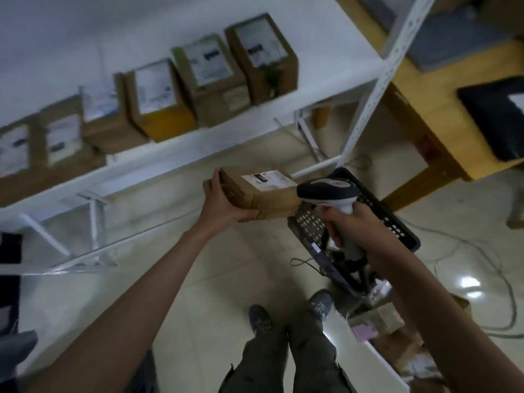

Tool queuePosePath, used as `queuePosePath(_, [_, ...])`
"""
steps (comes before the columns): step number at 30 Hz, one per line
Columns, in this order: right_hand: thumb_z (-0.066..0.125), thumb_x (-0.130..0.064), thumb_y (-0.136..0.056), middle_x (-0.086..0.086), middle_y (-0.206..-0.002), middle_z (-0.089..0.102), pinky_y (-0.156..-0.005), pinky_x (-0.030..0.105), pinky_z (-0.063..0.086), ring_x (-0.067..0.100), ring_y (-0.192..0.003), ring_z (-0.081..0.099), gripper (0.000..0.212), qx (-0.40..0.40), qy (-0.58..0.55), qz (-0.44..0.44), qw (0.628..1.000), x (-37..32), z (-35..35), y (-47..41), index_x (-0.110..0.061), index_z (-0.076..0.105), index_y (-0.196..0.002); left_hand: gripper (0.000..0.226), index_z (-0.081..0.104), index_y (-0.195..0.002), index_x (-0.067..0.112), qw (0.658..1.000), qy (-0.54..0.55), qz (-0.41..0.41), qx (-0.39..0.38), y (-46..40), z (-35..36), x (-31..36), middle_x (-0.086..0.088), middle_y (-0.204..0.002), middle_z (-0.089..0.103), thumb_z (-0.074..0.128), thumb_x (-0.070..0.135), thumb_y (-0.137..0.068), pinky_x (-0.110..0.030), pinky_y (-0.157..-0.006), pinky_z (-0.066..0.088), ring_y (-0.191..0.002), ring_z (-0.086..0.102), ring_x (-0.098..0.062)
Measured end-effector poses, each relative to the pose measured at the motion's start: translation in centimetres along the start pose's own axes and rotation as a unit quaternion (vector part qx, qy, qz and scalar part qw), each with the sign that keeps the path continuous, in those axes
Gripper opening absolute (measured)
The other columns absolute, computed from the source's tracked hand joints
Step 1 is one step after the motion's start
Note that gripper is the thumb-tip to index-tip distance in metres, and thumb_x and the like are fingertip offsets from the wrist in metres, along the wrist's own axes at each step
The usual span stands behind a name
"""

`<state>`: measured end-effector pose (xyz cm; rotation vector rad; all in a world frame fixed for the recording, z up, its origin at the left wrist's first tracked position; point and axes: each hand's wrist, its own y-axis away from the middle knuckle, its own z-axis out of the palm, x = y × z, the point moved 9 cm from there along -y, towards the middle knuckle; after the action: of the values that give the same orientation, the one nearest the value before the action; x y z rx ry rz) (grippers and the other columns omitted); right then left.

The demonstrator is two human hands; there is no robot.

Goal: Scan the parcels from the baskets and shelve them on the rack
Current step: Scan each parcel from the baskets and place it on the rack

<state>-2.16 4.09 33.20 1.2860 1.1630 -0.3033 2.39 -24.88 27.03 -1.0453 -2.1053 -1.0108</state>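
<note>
Currently gripping brown parcel (256,194) by its end with left hand (224,204); right hand (351,222) wrapped around scanner (330,194) handle, head touching parcel, above black basket (397,222).

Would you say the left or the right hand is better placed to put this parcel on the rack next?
Left. The left hand already grips the parcel on the side nearer the rack shelf, while the right hand is occupied with the scanner.

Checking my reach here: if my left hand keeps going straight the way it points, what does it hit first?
Probably the rack: the left hand, holding the parcel, points up toward the shelf edge below the row of boxes. Depth is unclear.
</note>
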Motion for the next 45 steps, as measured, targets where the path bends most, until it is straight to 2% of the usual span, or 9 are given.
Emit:
queuePosePath(9, [0.061,-0.014,-0.098,0.008,-0.059,0.056,-0.051,0.031,0.042,0.019,-0.050,0.049,0.026,-0.106,0.043,-0.104,0.988,-10.2,6.9,6.6,-0.009,0.061,-0.073,0.155,-0.011,-0.160,0.029,0.983,-0.102,0.126,0.083,7.7,-14.3,1.3,0.013,-0.146,0.017,0.097,0.048,-0.051,-0.029,-0.093,0.043,-0.118,0.028,0.010])
queuePosePath(15, [0.065,-0.009,-0.095,-0.004,-0.055,0.061,-0.061,0.035,0.048,0.014,-0.051,0.055,0.014,-0.157,0.195,-0.229,0.941,-15.6,9.5,7.4,-0.016,0.063,-0.082,0.151,-0.010,-0.159,0.032,0.951,-0.229,0.189,0.083,11.5,-22.1,2.8,0.016,-0.155,0.005,0.095,0.038,-0.051,-0.027,-0.078,0.046,-0.111,0.053,-0.020])
queuePosePath(19, [0.076,-0.019,-0.090,-0.025,-0.091,0.068,-0.066,0.009,0.048,-0.012,-0.075,0.062,0.045,-0.173,0.310,-0.309,0.882,-17.5,11.3,6.9,-0.040,0.050,-0.121,0.148,-0.013,-0.158,0.037,0.933,-0.288,0.201,0.083,13.6,-27.0,4.2,0.007,-0.155,0.011,0.085,0.047,-0.048,-0.029,-0.075,0.049,-0.110,0.049,-0.020])
queuePosePath(22, [0.079,-0.024,-0.087,-0.011,-0.126,0.062,-0.089,0.018,0.043,0.001,-0.111,0.057,0.062,-0.185,0.392,-0.348,0.832,-18.4,12.5,6.3,-0.026,0.049,-0.141,0.146,-0.010,-0.159,0.036,0.916,-0.323,0.217,0.099,14.9,-29.1,5.5,0.005,-0.153,0.015,0.087,0.043,-0.050,-0.029,-0.069,0.050,-0.107,0.049,-0.020])
queuePosePath(25, [0.081,-0.026,-0.084,-0.003,-0.130,0.065,-0.094,0.032,0.047,0.013,-0.117,0.059,0.062,-0.181,0.442,-0.372,0.796,-19.4,13.0,5.9,-0.022,0.054,-0.139,0.148,-0.009,-0.159,0.037,0.906,-0.339,0.233,0.102,15.6,-29.9,6.4,0.003,-0.152,0.016,0.092,0.038,-0.051,-0.009,-0.068,0.037,-0.104,0.039,-0.007])
queuePosePath(29, [0.080,-0.026,-0.084,0.001,-0.126,0.068,-0.091,0.036,0.049,0.021,-0.115,0.063,0.056,-0.195,0.466,-0.386,0.772,-20.6,13.4,5.7,-0.020,0.055,-0.134,0.146,-0.008,-0.159,0.037,0.898,-0.347,0.246,0.114,16.6,-30.6,7.4,0.004,-0.149,0.018,0.092,0.038,-0.052,-0.003,-0.069,0.039,-0.106,0.032,0.000])
queuePosePath(34, [0.081,-0.016,-0.084,0.004,-0.130,0.067,-0.099,0.050,0.050,0.025,-0.120,0.062,0.065,-0.203,0.438,-0.402,0.778,-22.0,13.6,6.0,-0.018,0.052,-0.142,0.144,-0.008,-0.160,0.034,0.888,-0.369,0.242,0.128,17.7,-30.6,8.5,0.003,-0.152,0.016,0.087,0.045,-0.053,-0.038,-0.069,0.058,-0.111,0.050,-0.024])
queuePosePath(37, [0.081,-0.014,-0.084,0.005,-0.131,0.067,-0.101,0.049,0.050,0.025,-0.122,0.062,0.067,-0.207,0.427,-0.422,0.772,-22.4,13.9,6.2,-0.019,0.051,-0.143,0.142,-0.008,-0.160,0.033,0.887,-0.371,0.242,0.128,18.3,-30.4,8.7,0.002,-0.152,0.016,0.085,0.048,-0.053,-0.026,-0.063,0.052,-0.108,0.050,-0.022])
queuePosePath(45, [0.084,-0.016,-0.082,0.003,-0.133,0.066,-0.101,0.038,0.049,0.022,-0.123,0.061,0.071,-0.215,0.427,-0.457,0.750,-22.7,14.1,6.8,-0.021,0.050,-0.145,0.143,-0.009,-0.160,0.034,0.876,-0.400,0.228,0.146,19.9,-30.4,9.3,-0.002,-0.153,0.017,0.086,0.048,-0.054,-0.045,-0.069,0.059,-0.106,0.054,-0.030])
